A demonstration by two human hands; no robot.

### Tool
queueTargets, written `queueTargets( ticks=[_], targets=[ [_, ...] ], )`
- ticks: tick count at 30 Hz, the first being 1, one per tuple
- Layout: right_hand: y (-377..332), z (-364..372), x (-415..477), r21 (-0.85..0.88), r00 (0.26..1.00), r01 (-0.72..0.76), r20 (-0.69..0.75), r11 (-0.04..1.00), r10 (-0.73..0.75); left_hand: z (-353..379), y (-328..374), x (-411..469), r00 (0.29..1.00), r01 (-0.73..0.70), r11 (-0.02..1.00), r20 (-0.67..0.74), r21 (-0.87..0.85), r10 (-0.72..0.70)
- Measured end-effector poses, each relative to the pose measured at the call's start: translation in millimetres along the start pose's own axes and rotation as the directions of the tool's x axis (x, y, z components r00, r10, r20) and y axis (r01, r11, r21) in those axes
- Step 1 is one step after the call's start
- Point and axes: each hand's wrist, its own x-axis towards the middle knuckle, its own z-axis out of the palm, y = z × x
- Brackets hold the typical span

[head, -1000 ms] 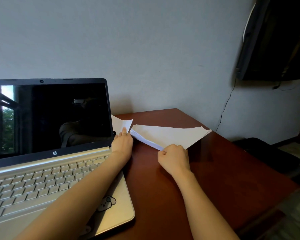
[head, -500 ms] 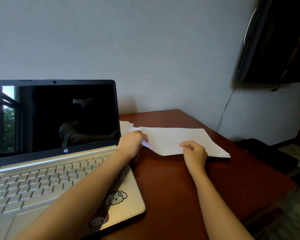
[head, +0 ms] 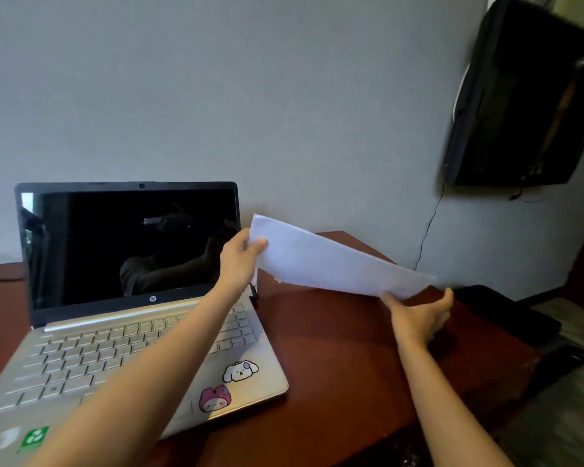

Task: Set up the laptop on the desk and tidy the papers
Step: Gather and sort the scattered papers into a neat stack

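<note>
Risen off the desk, the papers hang right of the laptop. My left hand pinches a corner; my right hand spreads wide underneath, a black bag beyond it.

one laptop on one desk. on the laptop, two cartoon stickers and one green sticker. right of the laptop, one stack of papers; higher right, one wall screen.

Left grip pinches the papers; right grip spread open.
</note>
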Motion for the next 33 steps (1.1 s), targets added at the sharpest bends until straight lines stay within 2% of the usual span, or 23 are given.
queueTargets(
  ticks=[2, 4, 6, 12, 16, 18, 20, 24, 28, 30, 31, 33],
  targets=[
    [-3, -8, 7, 0.191, 0.988, -0.033, 0.151, 0.981, 0.004, 0, 7, -2, 1.0, 0.024, 0.993, -0.014, -0.118, -0.026],
    [-9, -17, 9, 0.314, 0.955, -0.017, 0.287, 0.949, -0.078, 0, 12, -4, 0.999, 0.042, 0.983, -0.01, -0.177, -0.045],
    [-19, -26, 10, 0.35, 0.945, 0.019, 0.3, 0.936, -0.131, 2, 15, -4, 0.998, 0.057, 0.977, -0.016, -0.206, -0.062],
    [-32, -51, 11, 0.356, 0.965, 0.029, 0.233, 0.934, -0.118, 10, 23, -11, 0.997, 0.06, 0.973, -0.042, -0.223, -0.072],
    [-24, -69, 4, 0.326, 0.953, 0.002, 0.287, 0.945, -0.101, 10, 21, -24, 0.992, 0.113, 0.978, 0.073, -0.173, -0.101],
    [-18, -70, 2, 0.28, 0.949, -0.01, 0.306, 0.96, -0.08, 12, 17, -30, 0.974, 0.177, 0.977, 0.166, -0.117, -0.157],
    [-16, -67, 1, 0.213, 0.952, -0.002, 0.3, 0.977, -0.063, 14, 14, -34, 0.964, 0.194, 0.981, 0.191, -0.017, -0.188],
    [-24, -60, -4, 0.093, 0.962, 0.086, 0.252, 0.992, -0.107, 8, 22, -33, 0.976, 0.191, 0.978, 0.094, 0.082, -0.198],
    [-37, -50, -12, 0.102, 0.964, 0.092, 0.241, 0.99, -0.114, -14, 38, -29, 0.988, 0.156, 0.972, -0.041, 0.177, -0.151],
    [-44, -42, -20, 0.139, 0.96, 0.049, 0.267, 0.989, -0.085, -28, 46, -29, 0.989, 0.122, 0.963, -0.114, 0.241, -0.097],
    [-47, -37, -25, 0.165, 0.956, 0.014, 0.286, 0.986, -0.061, -36, 50, -31, 0.989, 0.081, 0.94, -0.143, 0.332, -0.035],
    [-54, -26, -38, 0.218, 0.942, -0.072, 0.335, 0.973, -0.006, -51, 56, -39, 0.988, -0.047, 0.836, -0.096, 0.547, 0.118]
  ],
)
